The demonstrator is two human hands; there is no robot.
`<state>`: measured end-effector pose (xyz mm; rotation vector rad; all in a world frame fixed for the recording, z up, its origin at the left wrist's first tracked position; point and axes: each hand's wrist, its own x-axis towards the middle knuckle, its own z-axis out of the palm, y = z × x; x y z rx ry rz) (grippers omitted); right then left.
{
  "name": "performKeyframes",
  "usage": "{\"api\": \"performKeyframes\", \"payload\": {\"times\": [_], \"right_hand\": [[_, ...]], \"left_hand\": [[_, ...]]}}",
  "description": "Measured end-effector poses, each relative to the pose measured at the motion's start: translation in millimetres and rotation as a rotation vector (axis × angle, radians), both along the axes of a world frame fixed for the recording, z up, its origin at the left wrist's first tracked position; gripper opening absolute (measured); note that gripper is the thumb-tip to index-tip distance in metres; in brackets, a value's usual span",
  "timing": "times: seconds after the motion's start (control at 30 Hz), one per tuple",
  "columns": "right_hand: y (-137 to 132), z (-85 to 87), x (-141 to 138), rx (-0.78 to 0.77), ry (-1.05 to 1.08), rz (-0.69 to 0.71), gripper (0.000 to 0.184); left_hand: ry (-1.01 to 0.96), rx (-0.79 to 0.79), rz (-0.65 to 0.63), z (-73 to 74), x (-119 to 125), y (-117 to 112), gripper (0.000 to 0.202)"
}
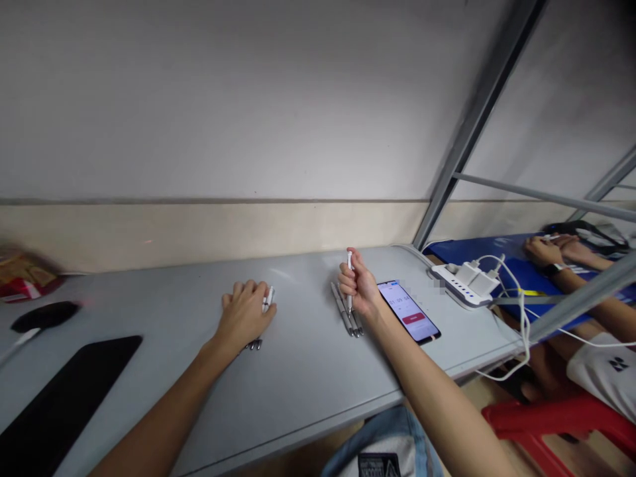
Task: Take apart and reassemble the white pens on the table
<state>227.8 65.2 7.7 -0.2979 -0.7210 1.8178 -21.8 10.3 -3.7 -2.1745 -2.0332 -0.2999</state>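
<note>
My right hand [358, 285] holds a white-and-silver pen [350, 301] upright, fingers wrapped round its barrel and the thumb at its top end. Just below and to the left of that hand, several grey pens [342, 310] lie side by side on the grey desk [303, 371]. To the left, my left hand [247, 308] rests low on the desk with curled fingers. A white pen [269, 298] shows between its thumb and fingers. Silver pen tips [255, 344] stick out beneath the palm; the rest of those pens is hidden.
A lit phone [410, 311] lies right of my right hand, beside a power strip [462, 285] with white cables. At left are a black mat [74, 404], a dark oval object [46, 317] and a red-and-yellow packet [27, 275]. Beyond a metal post [477, 99], another person's hands [551, 250] work.
</note>
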Motion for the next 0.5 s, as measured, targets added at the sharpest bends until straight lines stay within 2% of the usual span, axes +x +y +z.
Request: {"api": "performKeyframes", "payload": {"times": [0.3, 0.5], "right_hand": [[4.0, -3.4, 0.7, -0.043, 0.009, 0.015, 0.007], [-1.4, -2.2, -4.6, 0.017, -0.178, 0.107, 0.028]], "left_hand": [[0.005, 0.005, 0.012, 0.8, 1.3, 0.0, 0.022], [0.021, 0.009, 0.005, -2.3, 2.6, -0.7, 0.022]]}}
